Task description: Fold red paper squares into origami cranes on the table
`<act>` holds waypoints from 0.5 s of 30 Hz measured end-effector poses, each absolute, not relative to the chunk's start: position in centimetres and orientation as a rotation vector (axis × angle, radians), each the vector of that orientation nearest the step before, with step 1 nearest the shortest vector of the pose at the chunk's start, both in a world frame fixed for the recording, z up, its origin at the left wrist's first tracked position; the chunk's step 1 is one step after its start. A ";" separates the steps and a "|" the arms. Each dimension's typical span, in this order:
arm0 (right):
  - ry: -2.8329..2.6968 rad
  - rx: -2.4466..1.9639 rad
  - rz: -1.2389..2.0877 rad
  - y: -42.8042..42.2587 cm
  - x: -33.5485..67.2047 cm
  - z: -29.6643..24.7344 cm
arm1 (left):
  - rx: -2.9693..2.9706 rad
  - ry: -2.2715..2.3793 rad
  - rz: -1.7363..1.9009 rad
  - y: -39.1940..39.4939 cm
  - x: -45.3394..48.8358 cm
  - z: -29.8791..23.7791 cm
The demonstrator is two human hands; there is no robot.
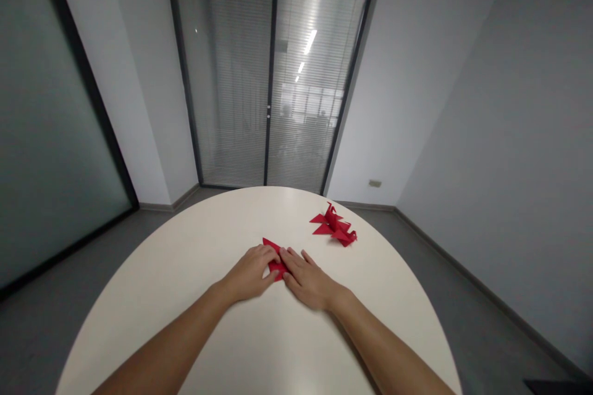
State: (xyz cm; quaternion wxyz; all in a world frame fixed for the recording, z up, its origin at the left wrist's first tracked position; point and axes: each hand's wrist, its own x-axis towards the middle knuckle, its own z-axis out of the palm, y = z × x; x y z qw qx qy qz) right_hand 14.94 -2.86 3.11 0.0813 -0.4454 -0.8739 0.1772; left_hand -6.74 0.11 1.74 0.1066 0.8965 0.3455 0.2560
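A folded piece of red paper (278, 268) lies on the white round table, partly covered by both hands. My left hand (252, 273) is at its left side, fingers curled over the paper and the thumb by its lower edge. From the right, my right hand (309, 279) rests flat, its outstretched fingertips pressing the paper's right part. The fold lines under the fingers are hidden. Farther back and to the right sit several red origami cranes (333, 226), bunched close together with pointed wings and touching neither hand.
The round white table (185, 271) has a curved edge on all visible sides. Beyond it stand a dark-framed glass door with blinds (231, 74) and a pale wall with a socket (375, 183). A frosted glass panel (50, 123) is on the left.
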 end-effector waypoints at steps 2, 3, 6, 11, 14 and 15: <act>-2.630 -1.314 0.536 -2.8 15.1 3.2 | 2.625 1.075 0.747 0.4 -6.9 1.1; -2.638 -1.304 0.536 -2.8 15.2 3.2 | 2.621 1.109 0.730 0.6 -7.0 0.7; -2.652 -1.279 0.537 -2.6 15.4 3.0 | 2.597 1.296 0.638 1.1 -7.2 -0.2; -2.642 -1.288 0.516 -2.4 15.4 2.6 | 2.546 1.578 0.604 0.8 -6.8 0.2; -2.634 -1.287 0.500 -2.4 15.3 2.6 | 2.616 1.407 0.637 0.2 -6.4 0.9; -2.634 -1.284 0.498 -2.4 15.3 2.6 | 2.631 1.316 0.611 0.1 -6.2 0.9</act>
